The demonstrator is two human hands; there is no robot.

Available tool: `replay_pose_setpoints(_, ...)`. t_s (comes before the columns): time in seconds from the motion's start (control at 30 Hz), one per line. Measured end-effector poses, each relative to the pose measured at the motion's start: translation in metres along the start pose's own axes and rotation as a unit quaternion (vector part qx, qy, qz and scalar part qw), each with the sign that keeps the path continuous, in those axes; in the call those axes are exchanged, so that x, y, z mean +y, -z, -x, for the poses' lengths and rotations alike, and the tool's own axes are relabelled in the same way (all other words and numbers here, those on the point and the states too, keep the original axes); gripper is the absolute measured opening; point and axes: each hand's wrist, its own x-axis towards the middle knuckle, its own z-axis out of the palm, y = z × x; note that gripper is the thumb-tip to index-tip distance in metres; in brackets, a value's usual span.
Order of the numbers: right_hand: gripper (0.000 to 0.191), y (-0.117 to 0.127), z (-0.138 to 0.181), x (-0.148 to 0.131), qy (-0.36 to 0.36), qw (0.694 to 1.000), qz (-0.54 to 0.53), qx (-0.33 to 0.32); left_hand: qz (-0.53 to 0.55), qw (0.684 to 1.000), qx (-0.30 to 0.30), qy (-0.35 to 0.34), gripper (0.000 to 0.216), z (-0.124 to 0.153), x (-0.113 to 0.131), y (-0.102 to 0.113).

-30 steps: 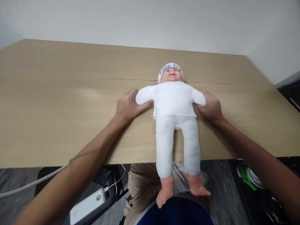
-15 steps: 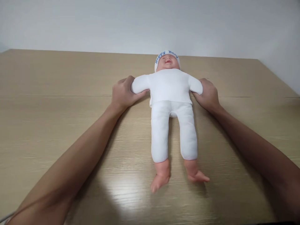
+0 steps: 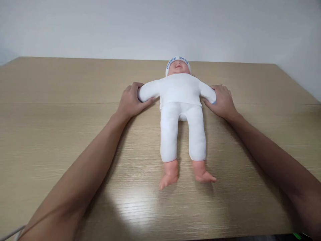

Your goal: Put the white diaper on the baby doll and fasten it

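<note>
A baby doll (image 3: 182, 90) in a white top and white trousers lies on its back, feet toward me. On its head is a white cap (image 3: 177, 61) with blue "Happy Baby" lettering. My left hand (image 3: 131, 100) is closed around the doll's sleeved arm on the left. The other sleeved arm is gripped by my right hand (image 3: 222, 101), where a bit of blue shows by the thumb. Both doll arms are stretched out sideways, and the doll's hands are hidden. Its bare feet (image 3: 169, 175) point toward the near edge.
The doll rests on a light wood-grain table (image 3: 62, 134) with a seam across it. A pale wall (image 3: 125, 26) stands behind the far edge. At the lower left a thin cable (image 3: 15, 231) runs by my forearm. Dark space with a green spot shows past the near edge.
The doll's legs and feet have settled lower against the table and sit farther from me. My hands keep their hold on both arms. The view has shifted slightly.
</note>
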Motion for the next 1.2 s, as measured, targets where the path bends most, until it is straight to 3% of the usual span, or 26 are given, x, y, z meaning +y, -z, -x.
replay_pose_setpoints(0.13, 0.069, 0.014, 0.015, 0.023, 0.022, 0.999, -0.031, -0.013, -0.013, 1.0, -0.015, -0.012, 0.072, 0.011, -0.017, 0.011)
replay_pose_setpoints(0.27, 0.063, 0.024, 0.02, 0.04, 0.035, 0.998, -0.056, -0.016, -0.024, 1.0, -0.005, -0.002, 0.064, 0.016, -0.031, 0.014)
replay_pose_setpoints(0.63, 0.07, 0.018, 0.019, 0.038, 0.007, 0.999, -0.043, 0.011, -0.077, 0.997, 0.013, 0.023, 0.048, 0.012, -0.046, 0.004)
replay_pose_setpoints(0.97, 0.055, 0.01, 0.021, 0.044, 0.022, 0.998, -0.053, 0.004, -0.059, 0.997, 0.022, 0.035, 0.057, 0.028, -0.03, 0.002)
replay_pose_setpoints(1.2, 0.058, 0.01, 0.027, 0.036, 0.001, 0.997, -0.068, 0.028, -0.058, 0.995, 0.014, 0.076, 0.069, 0.043, -0.017, 0.004)
